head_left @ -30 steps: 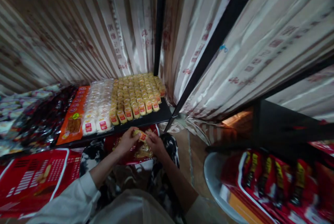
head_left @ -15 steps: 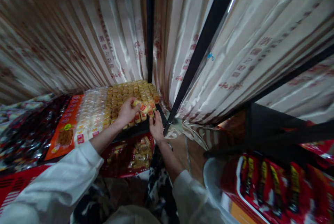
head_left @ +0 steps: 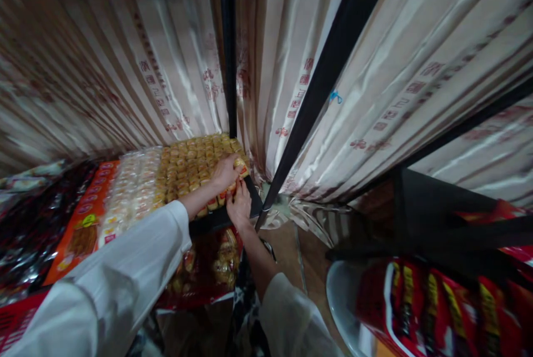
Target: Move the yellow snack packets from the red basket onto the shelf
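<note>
Rows of small yellow wrapped snacks (head_left: 187, 165), several with red labels, cover the right end of a black shelf (head_left: 216, 221). At their right front corner my left hand (head_left: 227, 172) is closed on a wrapped snack (head_left: 240, 167), pressed down among the others. My right hand (head_left: 240, 204) lies just in front of it, its fingers stretched out against the front of the row and holding nothing that I can see. Under the shelf, a red basket (head_left: 200, 298) contains more yellow wrapped snacks (head_left: 225, 262).
Left of the yellow rows lie white wrapped snacks (head_left: 131, 182), an orange packet (head_left: 81, 224) and dark shiny packets (head_left: 45, 218). Black posts (head_left: 316, 85) stand before pleated curtains (head_left: 275, 40). At lower right, a tub (head_left: 343, 296) stands beside red packets (head_left: 453, 307).
My left hand has moved right and down, bringing the wrapped snack to the corner of the rows. My right hand has shifted slightly left and down. The view has turned slightly.
</note>
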Demonstrator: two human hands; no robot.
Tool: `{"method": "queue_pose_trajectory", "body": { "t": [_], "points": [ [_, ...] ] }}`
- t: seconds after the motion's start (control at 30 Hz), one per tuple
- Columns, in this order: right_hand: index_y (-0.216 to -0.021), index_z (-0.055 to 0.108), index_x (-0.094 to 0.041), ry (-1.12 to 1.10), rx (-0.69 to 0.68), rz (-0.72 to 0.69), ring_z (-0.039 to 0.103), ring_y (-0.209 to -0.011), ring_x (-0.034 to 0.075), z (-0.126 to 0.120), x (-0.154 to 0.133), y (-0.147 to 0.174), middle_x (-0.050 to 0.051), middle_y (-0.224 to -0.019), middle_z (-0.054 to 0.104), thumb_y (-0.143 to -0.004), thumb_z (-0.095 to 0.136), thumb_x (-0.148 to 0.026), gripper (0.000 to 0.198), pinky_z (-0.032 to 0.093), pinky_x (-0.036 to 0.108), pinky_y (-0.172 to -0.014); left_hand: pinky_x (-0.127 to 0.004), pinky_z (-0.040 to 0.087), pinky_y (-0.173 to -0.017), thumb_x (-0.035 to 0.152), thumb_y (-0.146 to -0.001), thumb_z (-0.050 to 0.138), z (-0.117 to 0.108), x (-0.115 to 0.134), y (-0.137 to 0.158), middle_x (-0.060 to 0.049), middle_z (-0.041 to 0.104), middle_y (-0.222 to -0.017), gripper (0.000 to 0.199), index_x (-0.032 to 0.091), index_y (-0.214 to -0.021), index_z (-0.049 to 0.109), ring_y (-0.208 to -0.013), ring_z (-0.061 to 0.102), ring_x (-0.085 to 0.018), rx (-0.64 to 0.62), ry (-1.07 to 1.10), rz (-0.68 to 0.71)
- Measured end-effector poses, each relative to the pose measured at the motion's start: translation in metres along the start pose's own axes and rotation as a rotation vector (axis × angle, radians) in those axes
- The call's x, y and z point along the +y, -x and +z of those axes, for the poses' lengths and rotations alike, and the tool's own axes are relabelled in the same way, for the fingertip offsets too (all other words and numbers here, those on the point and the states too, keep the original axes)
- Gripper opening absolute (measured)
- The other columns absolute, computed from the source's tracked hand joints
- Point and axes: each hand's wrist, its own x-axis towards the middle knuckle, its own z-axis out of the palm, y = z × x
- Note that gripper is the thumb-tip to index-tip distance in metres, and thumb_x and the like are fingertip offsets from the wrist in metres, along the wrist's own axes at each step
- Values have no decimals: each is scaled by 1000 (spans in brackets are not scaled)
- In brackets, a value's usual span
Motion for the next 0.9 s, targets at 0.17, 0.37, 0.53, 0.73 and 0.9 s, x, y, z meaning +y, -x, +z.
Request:
{"method": "queue_pose_trajectory", "body": {
  "t": [0.17, 0.37, 0.53, 0.73, 0.9],
  "points": [
    [-133, 43, -12, -7, 5, 2, 38, -127, 27, -2, 1, 0, 15, -140, 40, -85, 42, -28, 50, 35, 43, -101, -26, 44, -89, 18, -84, 50, 21, 4, -10, -8, 58, -115, 38, 17, -121, 55, -100, 56, -17, -65, -58, 48],
    [-129, 47, -13, -76, 72, -27, 37, -128, 25, 0, 3, 2, 14, -136, 45, -83, 41, -25, 48, 34, 42, -103, -29, 44, -90, 16, -84, 49, 30, 1, -20, -11, 57, -116, 34, 16, -117, 58, -101, 56, -20, -79, -19, 53],
    [-126, 48, -9, -153, 180, -15, 38, -126, 24, -8, 4, -3, 17, -134, 45, -82, 40, -25, 47, 33, 42, -105, -30, 45, -87, 18, -85, 48, 33, -4, -22, -12, 57, -117, 36, 16, -120, 55, -99, 57, -21, -116, -141, 92],
    [-137, 34, -9, -113, 122, -105, 29, -134, 22, -16, 13, -14, 16, -142, 38, -83, 36, -19, 56, 29, 44, -109, -27, 46, -77, 24, -87, 44, 38, -1, -19, -10, 51, -122, 31, 18, -114, 57, -95, 58, -20, -142, -312, 52],
    [-138, 35, -8, -19, 71, -96, 29, -135, 22, -9, 20, -15, 14, -144, 36, -85, 35, -21, 55, 27, 42, -109, -27, 46, -75, 17, -85, 44, 39, 4, -18, -10, 47, -125, 43, 22, -127, 44, -93, 58, -19, -135, -305, 47]
  ]
}}
